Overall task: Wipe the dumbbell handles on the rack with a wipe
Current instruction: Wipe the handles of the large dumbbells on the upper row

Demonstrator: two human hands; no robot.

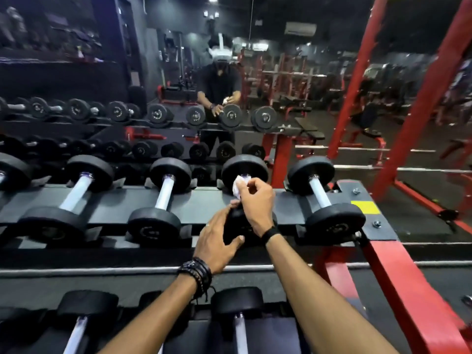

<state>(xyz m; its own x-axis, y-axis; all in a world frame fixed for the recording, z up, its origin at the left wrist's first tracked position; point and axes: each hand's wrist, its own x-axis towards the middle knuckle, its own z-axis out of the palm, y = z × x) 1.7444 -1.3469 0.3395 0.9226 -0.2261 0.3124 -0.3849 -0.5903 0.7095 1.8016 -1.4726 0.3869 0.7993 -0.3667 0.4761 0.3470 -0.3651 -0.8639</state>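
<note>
A row of black dumbbells with shiny metal handles lies on the grey top shelf of the rack. My right hand holds a crumpled white wipe against the handle of the second dumbbell from the right, just below its far head. The hand and wipe hide that handle. My left hand rests on the near head of the same dumbbell, fingers spread over it. Bare handles show on the dumbbells to the left and right.
A lower shelf with more dumbbells sits close under my forearms. The rack's red frame runs down the right side. A mirror behind the rack reflects a person, more dumbbells and red gym machines.
</note>
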